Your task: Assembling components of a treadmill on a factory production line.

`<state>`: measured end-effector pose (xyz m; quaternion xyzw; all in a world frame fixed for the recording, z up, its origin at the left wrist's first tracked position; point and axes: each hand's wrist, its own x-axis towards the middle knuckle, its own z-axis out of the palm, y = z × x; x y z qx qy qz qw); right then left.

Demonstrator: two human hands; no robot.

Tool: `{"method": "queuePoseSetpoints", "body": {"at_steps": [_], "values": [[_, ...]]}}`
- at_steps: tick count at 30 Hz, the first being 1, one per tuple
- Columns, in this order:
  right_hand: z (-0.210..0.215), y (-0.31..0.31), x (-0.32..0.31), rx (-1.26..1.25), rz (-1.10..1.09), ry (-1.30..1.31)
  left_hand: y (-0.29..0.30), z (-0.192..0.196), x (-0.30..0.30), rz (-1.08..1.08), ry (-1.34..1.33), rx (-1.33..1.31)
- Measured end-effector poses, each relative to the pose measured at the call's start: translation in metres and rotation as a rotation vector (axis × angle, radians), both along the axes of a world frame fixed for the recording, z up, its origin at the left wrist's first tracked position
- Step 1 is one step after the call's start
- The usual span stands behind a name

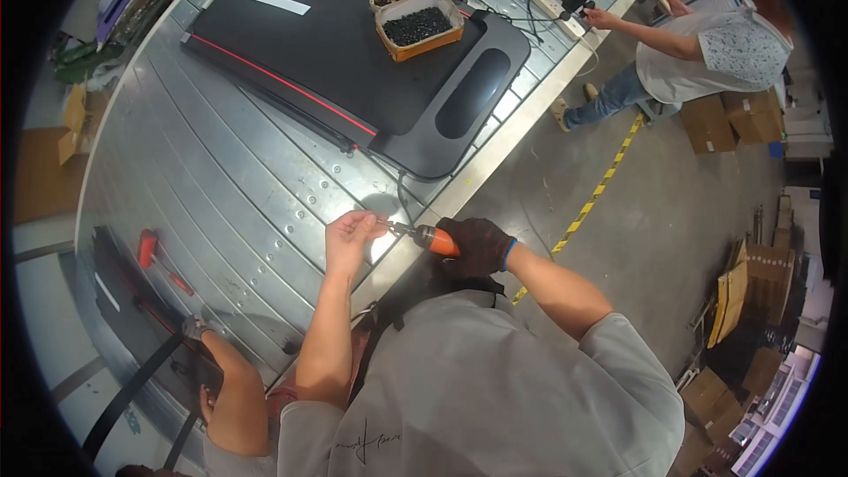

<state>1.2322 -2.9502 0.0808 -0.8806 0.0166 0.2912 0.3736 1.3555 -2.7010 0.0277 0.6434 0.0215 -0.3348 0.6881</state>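
The right hand (477,246), in a dark glove, is closed around an orange electric screwdriver (433,238) and holds it almost level, just above the near edge of the metal table (221,177). The bare left hand (352,234) pinches the thin bit at the tool's tip between its fingers; I cannot tell if a screw is there. A black cable runs from this place up to the flat black treadmill (353,44) lying on the table. On the treadmill stands a cardboard box (417,19) full of dark screws. Farther right, another person (707,49) reaches to the table's edge.
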Motion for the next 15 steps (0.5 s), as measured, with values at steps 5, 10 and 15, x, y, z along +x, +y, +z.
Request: {"method": "queuePoseSetpoints", "body": {"at_steps": [5, 10, 15], "values": [[-0.046, 0.020, 0.019, 0.136, -0.177, -0.245, -0.013, 0.001, 0.042, 0.022, -0.011, -0.169], [-0.066, 0.158, 0.079, 0.745, -0.899, -0.007, -0.052, -0.008, 0.114, 0.144, 0.076, 0.123], [-0.108, 0.233, 0.108, 0.581, -0.982, -0.024, -0.053, -0.098, 0.129, -0.170, -0.040, 0.535]]}}
